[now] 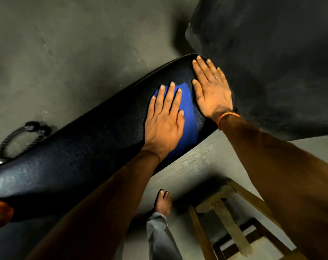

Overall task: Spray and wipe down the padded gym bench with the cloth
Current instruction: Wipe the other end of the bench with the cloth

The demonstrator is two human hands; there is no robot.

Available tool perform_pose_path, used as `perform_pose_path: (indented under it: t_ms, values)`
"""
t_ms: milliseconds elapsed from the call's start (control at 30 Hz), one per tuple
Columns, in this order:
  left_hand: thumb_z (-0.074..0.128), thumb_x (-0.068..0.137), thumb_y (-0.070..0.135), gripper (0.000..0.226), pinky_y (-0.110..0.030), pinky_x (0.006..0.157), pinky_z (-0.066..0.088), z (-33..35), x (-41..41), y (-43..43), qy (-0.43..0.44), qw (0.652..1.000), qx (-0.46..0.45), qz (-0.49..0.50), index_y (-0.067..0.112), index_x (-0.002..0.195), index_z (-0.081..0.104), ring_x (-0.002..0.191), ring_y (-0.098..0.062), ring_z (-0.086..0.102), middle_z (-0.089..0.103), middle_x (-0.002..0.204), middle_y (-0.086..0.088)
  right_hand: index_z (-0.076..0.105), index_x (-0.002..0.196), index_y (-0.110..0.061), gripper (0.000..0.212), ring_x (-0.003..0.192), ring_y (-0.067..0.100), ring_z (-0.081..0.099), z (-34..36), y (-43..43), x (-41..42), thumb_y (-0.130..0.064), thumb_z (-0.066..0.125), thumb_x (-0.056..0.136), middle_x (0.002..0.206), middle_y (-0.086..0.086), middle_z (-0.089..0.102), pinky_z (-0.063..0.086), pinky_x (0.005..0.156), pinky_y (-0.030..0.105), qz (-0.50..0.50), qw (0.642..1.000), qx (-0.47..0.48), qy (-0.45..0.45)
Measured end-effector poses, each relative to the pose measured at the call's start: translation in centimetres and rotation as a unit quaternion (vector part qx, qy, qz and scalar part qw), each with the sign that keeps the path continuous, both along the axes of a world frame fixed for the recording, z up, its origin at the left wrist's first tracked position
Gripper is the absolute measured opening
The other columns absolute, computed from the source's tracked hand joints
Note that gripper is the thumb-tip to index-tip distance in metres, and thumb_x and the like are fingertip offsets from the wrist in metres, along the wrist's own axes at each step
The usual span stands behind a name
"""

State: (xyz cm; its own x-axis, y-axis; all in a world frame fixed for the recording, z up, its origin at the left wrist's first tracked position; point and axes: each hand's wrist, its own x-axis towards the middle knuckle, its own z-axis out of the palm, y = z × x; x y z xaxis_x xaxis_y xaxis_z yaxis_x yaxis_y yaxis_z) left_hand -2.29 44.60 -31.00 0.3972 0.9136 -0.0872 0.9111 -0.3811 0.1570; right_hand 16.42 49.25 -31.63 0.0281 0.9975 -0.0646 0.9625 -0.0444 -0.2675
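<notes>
The black padded bench (pixel 80 147) runs diagonally from lower left to upper centre. A blue cloth (pixel 188 117) lies flat on its upper end. My left hand (pixel 164 121) presses down on the cloth with fingers spread and flat. My right hand (pixel 211 87), wearing a ring and an orange wrist thread, rests flat on the bare pad just right of the cloth, near the bench's end. No spray bottle is in view.
A rope handle (pixel 18 139) lies on the concrete floor left of the bench. A large black pad (pixel 271 62) fills the upper right. A wooden stool (pixel 228 212) stands at lower right, beside my bare foot (pixel 163 202). An orange object (pixel 0 212) shows at the left edge.
</notes>
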Motion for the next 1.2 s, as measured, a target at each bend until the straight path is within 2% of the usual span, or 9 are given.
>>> perform_pose_path:
  t_ms: [100,200,400,533,700,800,933,1067,1200]
  values:
    - [0.019,0.105,0.054,0.068,-0.047,0.127,0.015,-0.6,1.3,5.1,-0.022,0.999,0.007,0.038,0.017,0.162,0.021,0.158,-0.029,0.013,0.016,0.17,-0.007,0.025,0.164,-0.023,0.059,0.16,0.023,0.019,-0.2,0.0,-0.2,-0.038,0.028,0.107,0.173,-0.003,0.022,0.016,0.13,0.044,-0.002,1.0,0.008,0.002]
    - [0.019,0.104,0.055,0.069,-0.048,0.127,0.017,-0.8,2.0,7.2,-0.017,0.997,0.005,0.076,0.016,0.161,0.023,0.156,-0.032,0.018,0.021,0.169,-0.008,0.027,0.164,-0.023,0.059,0.16,0.022,0.02,-0.2,-0.1,-0.3,-0.038,0.028,0.107,0.172,-0.003,0.023,0.016,0.13,0.044,-0.007,1.0,0.011,0.005]
    - [0.022,0.108,0.046,0.064,-0.047,0.128,0.016,-0.3,-0.6,-0.8,0.053,0.998,0.039,0.021,0.011,0.162,0.016,0.158,-0.032,0.01,0.011,0.17,-0.013,0.025,0.164,-0.022,0.059,0.16,0.024,0.02,0.4,-0.1,-0.4,-0.039,0.027,0.108,0.172,-0.002,0.023,0.014,0.13,0.043,-0.001,1.0,0.0,0.003]
    - [0.018,0.107,0.043,0.066,-0.045,0.128,0.014,-0.2,-0.1,1.8,0.056,0.997,0.036,-0.036,0.007,0.162,0.014,0.158,-0.03,0.011,0.01,0.17,-0.012,0.025,0.164,-0.022,0.058,0.16,0.025,0.02,0.5,-0.2,-0.3,-0.038,0.028,0.108,0.172,-0.001,0.023,0.014,0.13,0.043,0.001,1.0,-0.003,0.001]
    - [0.011,0.104,0.043,0.068,-0.046,0.128,0.014,-0.2,1.4,6.6,0.002,0.997,0.004,0.081,0.008,0.162,0.016,0.157,-0.029,0.015,0.016,0.17,-0.011,0.026,0.164,-0.022,0.058,0.16,0.025,0.02,0.4,-0.3,-0.5,-0.039,0.027,0.108,0.172,-0.001,0.023,0.014,0.13,0.043,0.0,1.0,-0.004,-0.001]
    - [0.018,0.107,0.04,0.063,-0.045,0.128,0.016,-0.3,-0.7,2.2,0.003,0.998,0.038,0.049,0.009,0.162,0.015,0.158,-0.026,0.012,0.013,0.17,-0.009,0.023,0.165,-0.022,0.058,0.16,0.026,0.018,0.7,-0.4,-0.7,-0.038,0.026,0.109,0.173,-0.001,0.021,0.013,0.13,0.043,0.0,1.0,-0.014,-0.008]
    - [0.024,0.107,0.042,0.065,-0.044,0.128,0.016,0.5,-5.7,-4.2,0.031,0.999,0.021,-0.014,0.011,0.163,0.013,0.159,-0.025,0.008,0.01,0.171,-0.007,0.018,0.166,-0.021,0.06,0.161,0.026,0.011,1.4,-1.1,-2.4,-0.036,0.024,0.108,0.174,0.0,0.013,0.01,0.131,0.044,-0.053,0.998,-0.031,-0.003]
    - [0.026,0.106,0.044,0.065,-0.047,0.126,0.021,0.1,-8.9,-0.8,0.022,0.99,0.026,-0.138,0.011,0.161,0.021,0.158,-0.027,0.014,0.017,0.17,-0.007,0.011,0.166,-0.014,0.063,0.162,0.024,0.002,0.8,-3.0,-7.0,-0.034,0.022,0.107,0.175,0.004,0.004,0.004,0.132,0.043,-0.111,0.993,-0.038,-0.014]
    - [0.027,0.105,0.044,0.065,-0.046,0.126,0.022,-0.4,-8.2,2.8,-0.015,0.999,0.021,0.022,0.009,0.16,0.026,0.155,-0.032,0.021,0.025,0.167,-0.011,0.013,0.166,-0.015,0.063,0.162,0.023,0.004,0.3,-3.2,-7.0,-0.036,0.022,0.107,0.175,0.004,0.006,0.005,0.132,0.043,-0.111,0.993,-0.023,-0.017]
